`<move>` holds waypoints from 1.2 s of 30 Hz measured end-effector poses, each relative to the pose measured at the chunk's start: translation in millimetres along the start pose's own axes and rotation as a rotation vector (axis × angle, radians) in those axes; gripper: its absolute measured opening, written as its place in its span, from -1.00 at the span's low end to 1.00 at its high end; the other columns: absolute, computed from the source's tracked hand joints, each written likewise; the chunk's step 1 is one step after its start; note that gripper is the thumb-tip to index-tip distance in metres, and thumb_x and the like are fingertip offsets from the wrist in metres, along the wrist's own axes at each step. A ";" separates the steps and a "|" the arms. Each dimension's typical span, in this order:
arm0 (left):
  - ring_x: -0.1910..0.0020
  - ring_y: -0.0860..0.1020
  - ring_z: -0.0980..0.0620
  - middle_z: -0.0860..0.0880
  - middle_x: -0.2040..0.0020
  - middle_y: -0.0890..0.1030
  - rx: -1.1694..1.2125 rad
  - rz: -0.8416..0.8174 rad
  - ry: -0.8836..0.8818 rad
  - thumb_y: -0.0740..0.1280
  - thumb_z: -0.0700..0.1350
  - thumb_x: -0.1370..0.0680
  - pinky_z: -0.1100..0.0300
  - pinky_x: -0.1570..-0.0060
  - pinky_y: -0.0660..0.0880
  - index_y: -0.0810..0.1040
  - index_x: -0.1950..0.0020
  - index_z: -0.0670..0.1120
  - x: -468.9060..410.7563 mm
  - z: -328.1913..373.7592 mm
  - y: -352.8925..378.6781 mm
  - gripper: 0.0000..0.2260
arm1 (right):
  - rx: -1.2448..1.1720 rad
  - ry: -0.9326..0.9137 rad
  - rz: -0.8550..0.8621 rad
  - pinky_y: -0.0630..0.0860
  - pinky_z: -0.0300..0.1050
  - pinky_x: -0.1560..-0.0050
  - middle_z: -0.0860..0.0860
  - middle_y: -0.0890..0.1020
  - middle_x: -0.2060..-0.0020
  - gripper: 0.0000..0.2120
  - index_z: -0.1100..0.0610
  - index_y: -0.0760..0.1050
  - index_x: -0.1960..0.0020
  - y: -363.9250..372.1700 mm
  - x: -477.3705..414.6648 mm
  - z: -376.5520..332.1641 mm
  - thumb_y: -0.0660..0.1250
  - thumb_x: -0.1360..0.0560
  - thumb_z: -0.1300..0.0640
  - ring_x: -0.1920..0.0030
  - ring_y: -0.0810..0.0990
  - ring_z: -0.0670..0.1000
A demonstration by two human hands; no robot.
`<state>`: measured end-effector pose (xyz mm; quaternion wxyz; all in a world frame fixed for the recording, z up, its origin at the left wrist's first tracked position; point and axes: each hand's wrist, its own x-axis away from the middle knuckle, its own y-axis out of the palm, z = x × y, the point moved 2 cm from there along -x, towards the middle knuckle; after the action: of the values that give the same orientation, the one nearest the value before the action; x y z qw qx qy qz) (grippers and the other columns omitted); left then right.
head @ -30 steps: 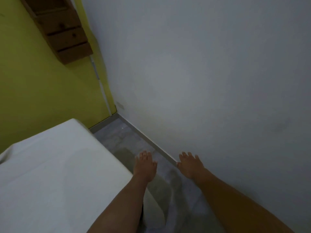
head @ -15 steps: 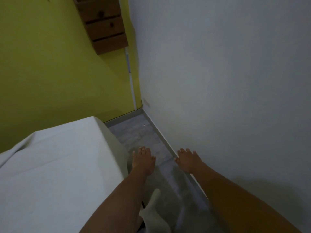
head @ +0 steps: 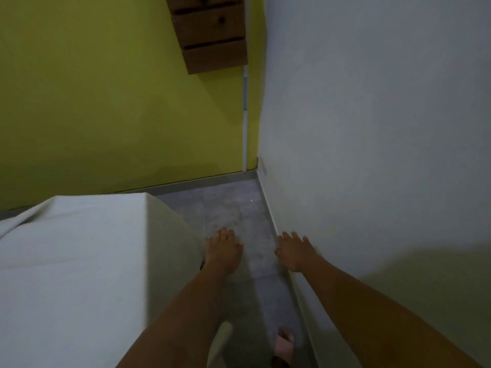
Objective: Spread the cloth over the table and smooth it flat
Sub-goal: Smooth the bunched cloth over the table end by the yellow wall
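Head view: both hands [head: 223, 251] [head: 293, 251] spread, beside cloth [head: 74, 261]

Wooden drawers [head: 212, 30] on yellow wall [head: 106, 102]; grey floor [head: 228, 205].

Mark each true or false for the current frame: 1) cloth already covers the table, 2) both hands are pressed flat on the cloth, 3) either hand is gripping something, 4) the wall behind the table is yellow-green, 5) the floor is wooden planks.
1. The white cloth covers the table top and hangs over its side edge. True.
2. Both hands are pressed on the cloth. False: the left hand and right hand are held out over the grey floor, beside the table, apart from the cloth.
3. A hand is gripping something. False: both are open, fingers spread, holding nothing.
4. The wall behind the table is yellow-green. True.
5. The floor is wooden planks. False: it looks like grey tile.
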<state>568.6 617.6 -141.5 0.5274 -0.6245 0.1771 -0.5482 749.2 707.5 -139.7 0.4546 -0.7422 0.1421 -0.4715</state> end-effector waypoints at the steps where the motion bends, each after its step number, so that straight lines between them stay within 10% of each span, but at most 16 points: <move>1: -0.56 -0.06 -0.11 -0.15 -0.59 -0.06 0.022 0.015 -0.027 -0.08 0.06 -0.66 -0.10 -0.49 -0.09 -0.05 -0.56 -0.14 -7.0 0.3 -5.6 -0.48 | 0.018 -0.014 -0.014 -0.02 0.20 -0.49 0.08 0.07 -0.55 -0.48 0.15 0.05 -0.53 -10.5 -10.7 3.6 -0.08 -0.64 -0.05 -0.53 0.03 0.15; 36: -0.56 -0.13 -0.13 -0.17 -0.58 -0.14 0.432 0.165 -0.850 -0.15 0.06 -0.67 -0.09 -0.50 -0.14 -0.15 -0.56 -0.18 -252.8 -328.9 -244.2 -0.47 | 0.563 -0.743 -0.107 0.01 0.19 -0.49 0.07 0.04 -0.56 -0.45 0.19 -0.01 -0.54 -295.8 -463.3 -378.5 -0.08 -0.64 -0.05 -0.54 0.02 0.15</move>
<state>109.7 760.0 -110.9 0.7123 -0.6534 -0.1229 -0.2248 132.5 960.8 -111.2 0.6333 -0.7149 -0.2024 -0.2168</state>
